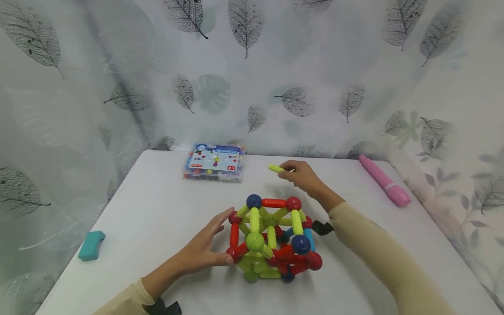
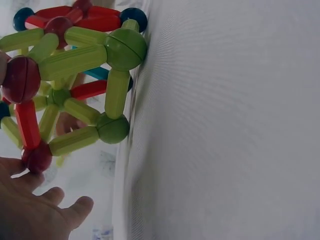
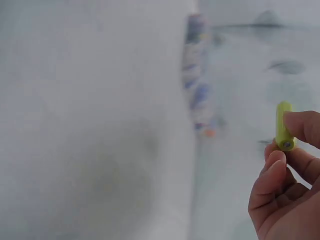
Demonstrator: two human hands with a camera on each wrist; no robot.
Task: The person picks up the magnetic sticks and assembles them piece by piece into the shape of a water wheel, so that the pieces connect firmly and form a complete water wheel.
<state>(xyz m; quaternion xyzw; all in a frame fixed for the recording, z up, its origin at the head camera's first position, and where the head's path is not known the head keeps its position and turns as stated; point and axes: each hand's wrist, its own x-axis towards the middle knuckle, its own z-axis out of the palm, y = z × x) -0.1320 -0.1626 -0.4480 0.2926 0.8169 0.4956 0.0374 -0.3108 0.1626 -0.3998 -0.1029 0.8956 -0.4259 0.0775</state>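
A frame of magnetic rods and balls (image 1: 255,241) in green, red and blue stands on the white table. My left hand (image 1: 201,248) holds its left side, thumb at a lower red ball and fingertips at an upper red ball. In the left wrist view, fingertips touch a red ball (image 2: 38,158), while other fingers stand clear of the frame. Beyond the frame, my right hand (image 1: 302,176) is raised, pinching a loose yellow-green magnetic rod (image 3: 283,122) between thumb and fingers. A metal tip shows at the rod's near end.
A clear plastic case (image 1: 214,162) with a printed label and small colourful pieces lies at the table's back edge. On the right is a pink wand-like object (image 1: 385,181). At the left edge sits a teal block (image 1: 91,246). A leaf-patterned curtain (image 1: 252,87) hangs behind.
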